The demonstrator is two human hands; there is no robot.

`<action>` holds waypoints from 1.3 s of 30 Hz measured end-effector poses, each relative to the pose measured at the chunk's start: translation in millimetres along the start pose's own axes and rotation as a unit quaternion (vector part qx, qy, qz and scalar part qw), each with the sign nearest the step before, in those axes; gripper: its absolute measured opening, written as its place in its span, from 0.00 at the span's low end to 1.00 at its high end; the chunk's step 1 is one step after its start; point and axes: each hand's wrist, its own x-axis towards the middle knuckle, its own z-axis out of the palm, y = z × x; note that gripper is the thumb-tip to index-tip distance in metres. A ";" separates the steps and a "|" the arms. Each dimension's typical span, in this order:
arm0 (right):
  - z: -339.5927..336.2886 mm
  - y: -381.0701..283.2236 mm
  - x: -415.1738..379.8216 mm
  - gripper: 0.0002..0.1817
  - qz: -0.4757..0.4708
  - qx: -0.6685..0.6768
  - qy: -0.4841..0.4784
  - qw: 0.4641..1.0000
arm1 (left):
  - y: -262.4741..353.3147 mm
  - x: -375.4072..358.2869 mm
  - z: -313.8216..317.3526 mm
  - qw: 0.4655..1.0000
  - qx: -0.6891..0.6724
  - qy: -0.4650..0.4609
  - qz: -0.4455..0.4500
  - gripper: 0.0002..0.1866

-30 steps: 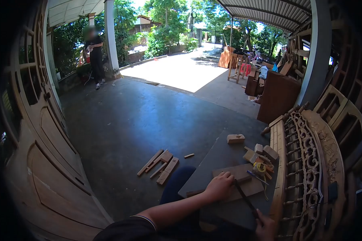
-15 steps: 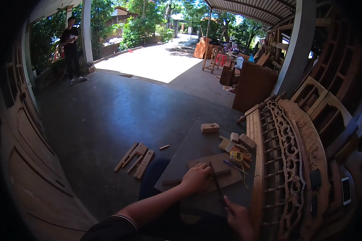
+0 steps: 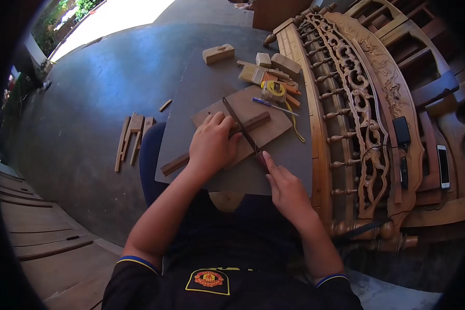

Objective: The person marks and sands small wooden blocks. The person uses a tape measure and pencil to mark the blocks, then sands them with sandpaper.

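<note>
While left grip (image 3: 214,136) pinches strip (image 3: 256,121) beneath; right grip (image 3: 287,188) clasps tool handle (image 3: 261,161); blade (image 3: 239,121) crosses strip

on my feed, the black shirt (image 3: 232,248) carries a round red-and-yellow crest (image 3: 208,279), its lettering too small for me to read; nothing else is legible.
</note>
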 end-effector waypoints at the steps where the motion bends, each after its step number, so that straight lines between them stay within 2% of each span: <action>1: -2.6 -2.7 -7.2 0.34 0.006 -0.006 -0.004 1.000 | -0.1 0.4 0.3 1.000 -0.003 0.002 -0.001 0.12; 4: -16.5 -11.4 -24.0 0.35 0.029 -0.005 -0.039 0.999 | -0.7 -0.7 0.5 1.000 -0.013 0.004 0.000 0.11; 7: -4.6 -5.4 -26.1 0.36 0.002 0.004 0.020 1.000 | -1.8 0.7 0.1 0.999 -0.035 -0.002 0.010 0.11; 13: 15.9 -5.8 24.7 0.36 -0.018 0.003 0.032 0.999 | -3.9 2.2 -4.2 0.999 -0.038 -0.019 0.014 0.10; 15: 8.9 -11.4 29.4 0.35 0.004 0.008 0.014 1.000 | -2.2 0.9 -3.9 0.999 -0.033 -0.014 0.004 0.10; 19: -10.6 -19.1 -0.5 0.34 0.045 -0.017 -0.019 0.999 | 0.0 -0.8 -2.7 1.000 -0.022 -0.004 -0.003 0.10; 22: -15.7 -16.0 -33.8 0.35 -0.001 0.018 0.028 0.999 | -1.6 0.9 -5.9 1.000 -0.024 -0.017 0.004 0.11; 32: 3.3 -14.4 10.9 0.34 0.000 0.006 0.022 1.000 | -1.5 0.5 -5.9 1.000 -0.013 -0.024 0.011 0.11; 39: -9.1 -23.4 -41.4 0.35 0.002 0.035 0.005 0.999 | -2.5 -0.4 -4.6 0.999 -0.029 -0.018 0.018 0.11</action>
